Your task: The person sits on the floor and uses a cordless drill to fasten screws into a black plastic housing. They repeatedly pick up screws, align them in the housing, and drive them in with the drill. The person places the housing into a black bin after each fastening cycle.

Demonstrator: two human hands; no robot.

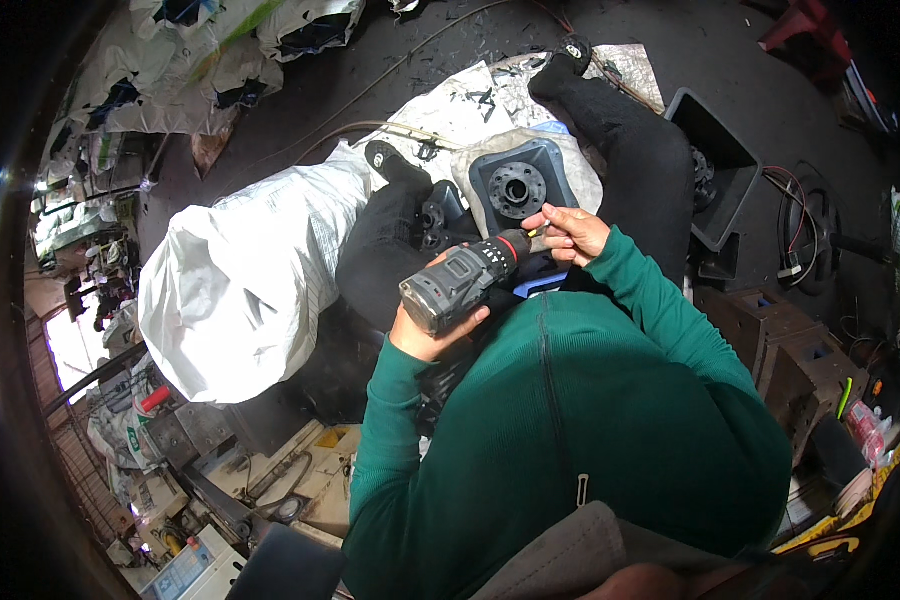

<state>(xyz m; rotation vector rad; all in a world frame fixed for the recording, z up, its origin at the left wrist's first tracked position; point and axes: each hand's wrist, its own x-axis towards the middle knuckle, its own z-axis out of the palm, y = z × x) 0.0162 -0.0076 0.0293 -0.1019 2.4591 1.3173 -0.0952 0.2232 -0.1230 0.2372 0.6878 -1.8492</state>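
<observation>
The drill [452, 287] looks matt plastic, the jacket [630, 430] ribbed cloth, the sack [295, 215] crinkled, faintly glossy plastic.

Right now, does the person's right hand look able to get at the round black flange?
Probably yes: the right hand is close beside the round black flange, with no visible barrier between them, though the drill is also near.

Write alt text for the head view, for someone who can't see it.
A person's left hand holds a grey power drill, its chuck close to the right hand. Between the person's dark-clad legs sits a dark square part with a round, holed flange; an open white sack is to the left.
</observation>
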